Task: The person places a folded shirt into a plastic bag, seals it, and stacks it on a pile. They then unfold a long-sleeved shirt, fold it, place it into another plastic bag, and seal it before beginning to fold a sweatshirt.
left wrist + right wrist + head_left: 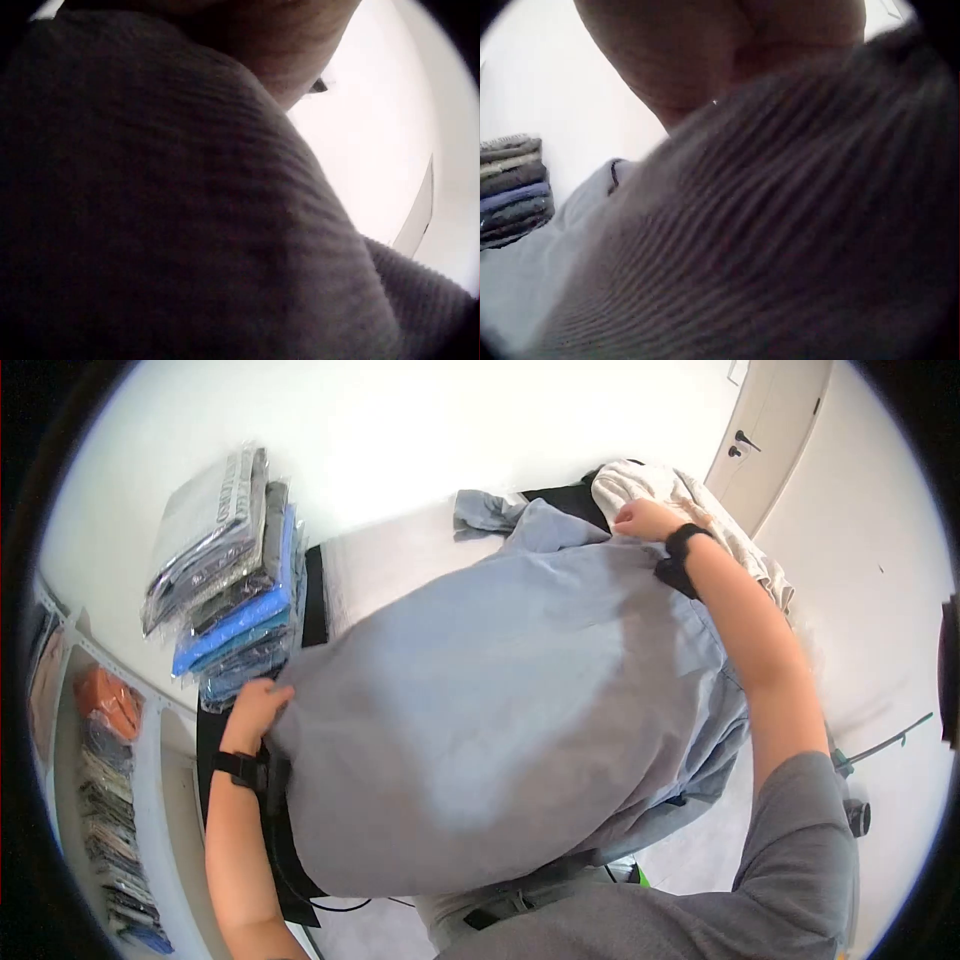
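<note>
A large grey-blue garment [490, 690] is spread in the air between both hands, over the table and in front of the body. At its left edge the left hand [257, 712] pinches the cloth. The right hand [648, 522] grips the far right edge, fingers curled. Ribbed-looking dark cloth [187, 202] fills most of the left wrist view, below part of the left hand [277, 45]. In the right wrist view, the same cloth [765, 217] hangs close to the camera under the right hand [727, 52]. The fingertips are hidden in both wrist views.
Bagged folded clothes [235, 590] form a tall stack at the table's back left. A cream cloth [650, 482] lies at the back right, beyond the right hand. A shelf [150, 760] with bagged clothes stands at the left. A door [770, 430] is at the far right.
</note>
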Demonstrator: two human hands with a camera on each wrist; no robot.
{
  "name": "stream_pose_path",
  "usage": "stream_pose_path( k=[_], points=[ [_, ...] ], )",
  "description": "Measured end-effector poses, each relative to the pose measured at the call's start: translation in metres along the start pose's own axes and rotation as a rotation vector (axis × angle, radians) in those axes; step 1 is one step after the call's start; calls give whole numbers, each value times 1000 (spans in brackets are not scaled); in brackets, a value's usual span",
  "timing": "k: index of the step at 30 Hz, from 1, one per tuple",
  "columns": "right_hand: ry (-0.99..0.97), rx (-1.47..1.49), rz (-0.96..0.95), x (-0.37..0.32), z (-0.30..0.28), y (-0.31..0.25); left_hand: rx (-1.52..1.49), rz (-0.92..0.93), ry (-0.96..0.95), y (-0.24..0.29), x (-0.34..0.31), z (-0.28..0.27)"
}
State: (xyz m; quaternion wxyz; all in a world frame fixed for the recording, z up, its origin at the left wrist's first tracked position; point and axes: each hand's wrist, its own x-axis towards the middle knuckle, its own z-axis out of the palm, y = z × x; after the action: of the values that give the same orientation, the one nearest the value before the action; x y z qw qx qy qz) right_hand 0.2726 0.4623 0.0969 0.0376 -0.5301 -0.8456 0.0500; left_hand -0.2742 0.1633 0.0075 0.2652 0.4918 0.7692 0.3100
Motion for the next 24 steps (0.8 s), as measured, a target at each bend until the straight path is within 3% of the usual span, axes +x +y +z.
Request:
stream_pose_path(
  k=[2, 4, 6, 8, 10, 12, 13, 15, 16, 17, 18, 20, 24],
  points=[
    [66, -33, -23, 15, 21, -12, 76, 11, -32, 5, -6, 0],
    [-73, 6, 94, 37, 31, -26, 7, -74, -70, 3, -4, -1],
    [9, 58, 237, 63, 46, -32, -23, -80, -62, 13, -12, -1],
    [-28, 142, 295, 56, 38, -57, -55, -91, -54, 19, -16, -1],
    [-65, -16, 186, 72, 40, -52, -156, -157, -87, 18, -15, -1],
    [-64, -82, -86, 115, 48, -21, -140, -165, -80, 17, -14, -2],
    [86, -314, -101, 131, 47, -23, -182, -173, -87, 13, -12, -2],
    [531, -51, 12, 126, 31, -37, -225, -186, -98, 10, -12, 1],
    [651, 448, 163, 113, 16, -64, -276, -184, -83, 10, -12, 1],
    [832, 540, 62, 111, 13, -78, -328, -183, -68, 10, -12, 1],
    [828, 540, 65, 111, 17, -88, -327, -186, -72, 9, -11, 1],
    [756, 1049, -363, 110, 23, -104, -285, -186, -56, 5, -9, 0],
    [528, 858, -171, 97, 24, -75, -301, -222, -69, 15, -14, 0]
  ],
)
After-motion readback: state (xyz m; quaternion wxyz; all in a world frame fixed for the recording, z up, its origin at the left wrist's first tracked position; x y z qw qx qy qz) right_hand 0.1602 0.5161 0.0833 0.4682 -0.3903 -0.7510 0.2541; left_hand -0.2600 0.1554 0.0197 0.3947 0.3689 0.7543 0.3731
